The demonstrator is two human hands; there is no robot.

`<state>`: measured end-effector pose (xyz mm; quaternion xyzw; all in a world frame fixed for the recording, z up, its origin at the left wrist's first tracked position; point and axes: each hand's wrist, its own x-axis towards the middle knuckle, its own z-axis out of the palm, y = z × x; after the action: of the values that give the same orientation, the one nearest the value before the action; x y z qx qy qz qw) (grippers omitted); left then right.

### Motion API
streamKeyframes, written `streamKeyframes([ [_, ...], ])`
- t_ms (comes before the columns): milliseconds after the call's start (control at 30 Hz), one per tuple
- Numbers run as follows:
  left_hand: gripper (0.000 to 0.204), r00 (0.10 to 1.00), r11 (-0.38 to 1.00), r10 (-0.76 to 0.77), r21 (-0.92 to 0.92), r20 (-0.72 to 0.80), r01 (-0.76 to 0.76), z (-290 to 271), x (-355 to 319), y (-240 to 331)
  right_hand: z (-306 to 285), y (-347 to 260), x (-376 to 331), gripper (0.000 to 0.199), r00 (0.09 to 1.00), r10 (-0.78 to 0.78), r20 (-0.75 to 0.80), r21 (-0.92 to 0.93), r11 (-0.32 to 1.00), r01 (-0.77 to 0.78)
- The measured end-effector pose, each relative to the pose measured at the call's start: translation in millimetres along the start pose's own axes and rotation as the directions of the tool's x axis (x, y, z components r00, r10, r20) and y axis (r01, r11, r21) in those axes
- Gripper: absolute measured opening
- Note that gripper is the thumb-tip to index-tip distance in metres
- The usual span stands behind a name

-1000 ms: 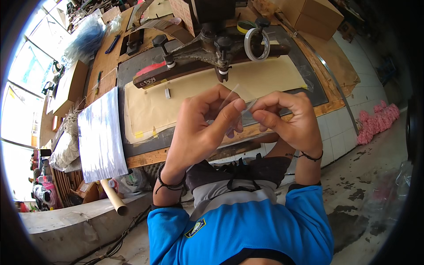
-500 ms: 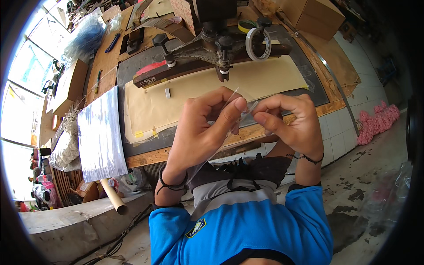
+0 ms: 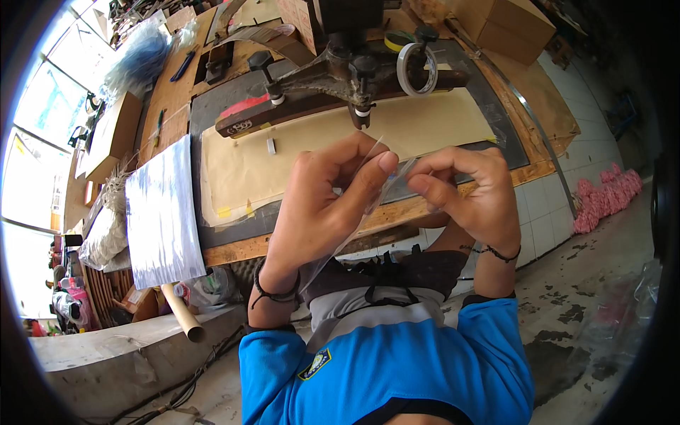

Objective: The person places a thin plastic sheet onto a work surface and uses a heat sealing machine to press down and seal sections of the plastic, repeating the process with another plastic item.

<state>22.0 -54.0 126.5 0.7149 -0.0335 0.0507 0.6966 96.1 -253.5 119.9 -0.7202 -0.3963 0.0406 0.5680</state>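
Both hands are raised in front of my waist, over the near edge of the worktable. Between the thumb and fingers of my left hand [image 3: 319, 205] is a thin clear plastic sheet [image 3: 327, 263], its lower part trailing toward my left wrist. My right hand [image 3: 473, 188] is closed in a pinch at the sheet's upper part, close to the left thumb; its exact grip is hard to make out. Beyond the hands, a tan sheet [image 3: 241, 170] lies on the dark table mat. A small whitish piece [image 3: 271, 146] rests on it.
A dark metal press [image 3: 319, 76] with a long bar [image 3: 244, 123] stands over the tan sheet. A tape roll [image 3: 404, 71] hangs from its right knob. Clear sheets [image 3: 163, 219] overhang the table's left edge above a cardboard tube [image 3: 183, 314]. Pink bundled material [image 3: 605, 198] lies right.
The hands keep almost the same pose. My left thumb has shifted slightly upward along the plastic, and the view has moved a little.
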Motion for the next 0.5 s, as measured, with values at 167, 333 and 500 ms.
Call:
streamKeyframes([
  [167,0.019,0.997,0.995,-0.042,0.088,0.07,0.036,-7.3,0.0,1.0,-3.4,3.8,1.4,0.016,0.996,0.073,-0.057,0.011,0.997,-0.073],
  [333,0.019,0.999,0.992,-0.03,0.123,0.017,0.027,-12.4,-0.8,-2.1,-7.6,9.0,4.8,0.017,0.996,0.034,0.082,-0.066,0.997,-0.028],
  [500,0.022,0.998,0.949,0.063,0.31,-0.01,-0.057,-18.1,3.2,-7.0,-14.5,9.2,1.0,0.019,0.979,0.148,0.141,-0.102,0.986,-0.135],
])
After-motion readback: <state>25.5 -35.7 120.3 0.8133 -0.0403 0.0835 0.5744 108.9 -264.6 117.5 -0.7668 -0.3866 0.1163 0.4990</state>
